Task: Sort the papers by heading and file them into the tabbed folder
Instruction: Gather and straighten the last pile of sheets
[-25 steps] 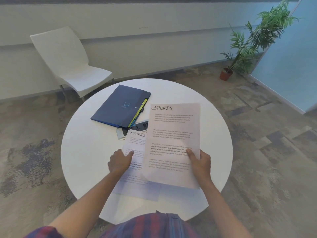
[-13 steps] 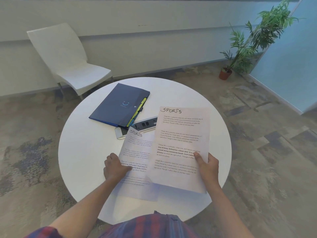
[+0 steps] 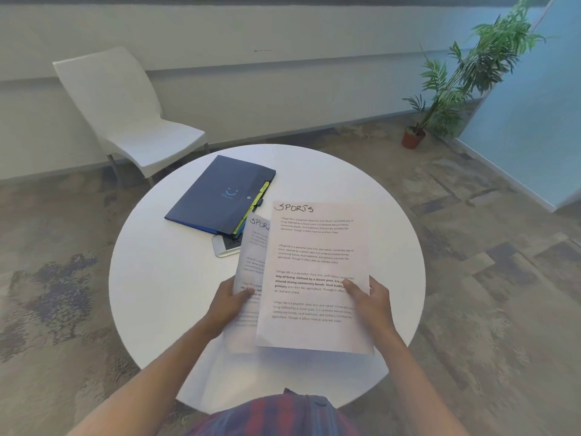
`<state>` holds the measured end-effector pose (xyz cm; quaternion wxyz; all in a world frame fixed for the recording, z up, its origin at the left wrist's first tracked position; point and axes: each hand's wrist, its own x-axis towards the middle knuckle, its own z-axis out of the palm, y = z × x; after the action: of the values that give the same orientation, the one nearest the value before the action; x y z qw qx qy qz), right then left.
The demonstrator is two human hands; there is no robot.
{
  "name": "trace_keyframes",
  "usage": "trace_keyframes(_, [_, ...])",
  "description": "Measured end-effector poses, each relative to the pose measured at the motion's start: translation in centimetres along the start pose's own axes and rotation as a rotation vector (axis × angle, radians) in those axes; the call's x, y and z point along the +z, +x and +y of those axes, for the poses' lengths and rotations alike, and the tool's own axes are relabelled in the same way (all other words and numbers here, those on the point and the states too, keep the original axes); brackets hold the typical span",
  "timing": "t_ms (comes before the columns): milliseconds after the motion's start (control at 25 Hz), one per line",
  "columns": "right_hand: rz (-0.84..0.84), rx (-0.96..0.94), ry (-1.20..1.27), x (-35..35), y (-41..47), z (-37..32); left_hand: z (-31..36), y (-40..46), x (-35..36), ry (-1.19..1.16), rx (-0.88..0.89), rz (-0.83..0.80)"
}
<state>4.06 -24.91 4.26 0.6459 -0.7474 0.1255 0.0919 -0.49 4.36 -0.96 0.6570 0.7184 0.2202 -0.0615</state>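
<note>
Round white table point(image 3: 157, 278); folder point(image 3: 217, 196) closed, nothing filed. My left hand point(image 3: 228, 302) pinches one SPORTS sheet point(image 3: 251, 265), right hand point(image 3: 371, 298) another point(image 3: 314, 262); sorting underway.

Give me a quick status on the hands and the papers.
Left hand grips one SPORTS sheet. Right hand pinches the other SPORTS sheet, overlapping it. Tabbed folder closed on the table, nothing blocking.

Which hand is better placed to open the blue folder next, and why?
Probably the left. The left hand, holding the partly covered Sports sheet, is on the same side as the closed blue folder. The right hand holds the front Sports sheet, farther from it.
</note>
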Motion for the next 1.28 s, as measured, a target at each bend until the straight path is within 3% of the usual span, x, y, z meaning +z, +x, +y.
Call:
trace_keyframes(240, [0.025,0.023,0.043,0.3,0.4,-1.7,6.0,-1.7,1.5,-0.220,0.013,-0.206])
trace_keyframes(480, [-0.057,0.001,0.142,0.5,0.4,-3.4,8.6,-2.4,2.5,-0.238,-0.010,-0.197])
trace_keyframes(680, [-0.009,-0.149,0.012,1.4,-0.1,-3.7,9.8,-2.6,3.1,-0.349,-0.038,-0.217])
trace_keyframes(840, [0.041,-0.231,0.034,1.8,-0.3,-4.1,9.7,-2.5,2.8,-0.273,0.056,-0.201])
trace_keyframes(1040, [-0.134,-0.042,0.349,0.5,1.5,-5.8,9.7,-2.3,1.9,-0.307,0.080,-0.205])
trace_keyframes(1160, [-0.261,-0.070,0.287,0.8,2.1,-6.6,9.8,-1.9,1.9,-0.214,0.092,-0.203])
trace_keyframes(1280, [-0.225,-0.117,0.221,2.0,1.7,-6.7,10.3,-1.4,1.9,-0.158,0.173,-0.181])
